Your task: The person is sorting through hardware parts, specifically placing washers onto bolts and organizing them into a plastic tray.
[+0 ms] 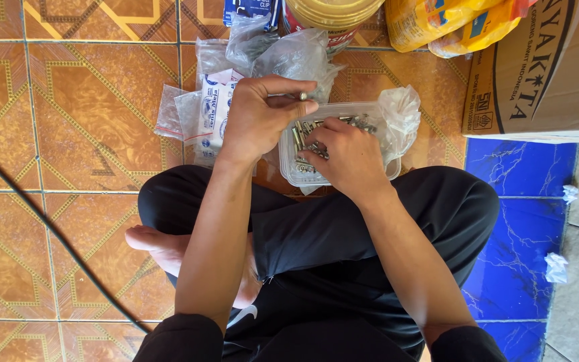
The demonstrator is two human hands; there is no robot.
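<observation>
A black cable (41,228) runs diagonally across the glossy orange patterned floor tiles (82,100) at the left of the frame. The person sits cross-legged in black trousers (323,241), with one bare foot (169,251) showing at lower centre-left.

Left of centre, near the top, lie several small clear plastic bags (199,110); they are thin, crinkled and partly printed in blue.

The left hand (259,117) is raised just above and left of the container. Thumb and forefinger are pressed together on a small cylindrical metal piece (303,96), clamped at the fingertips; the remaining fingers curl inward.

At centre stands a rectangular, translucent plastic container (289,171) with rounded corners. It holds a pile of short metal screws or pins (303,131), silvery and brass-toned.

The right hand (346,157) lies palm-down inside the container, its fingertips bent into the pile and touching the metal pieces. Whether it grips one cannot be told.

A crumpled clear bag (402,110) rests against the right end of the container. At top centre sits a round yellow lid (333,12); to its right, yellow packets (450,23). A brown cardboard box (544,67) fills the upper right, above blue marbled tiles (517,221).
</observation>
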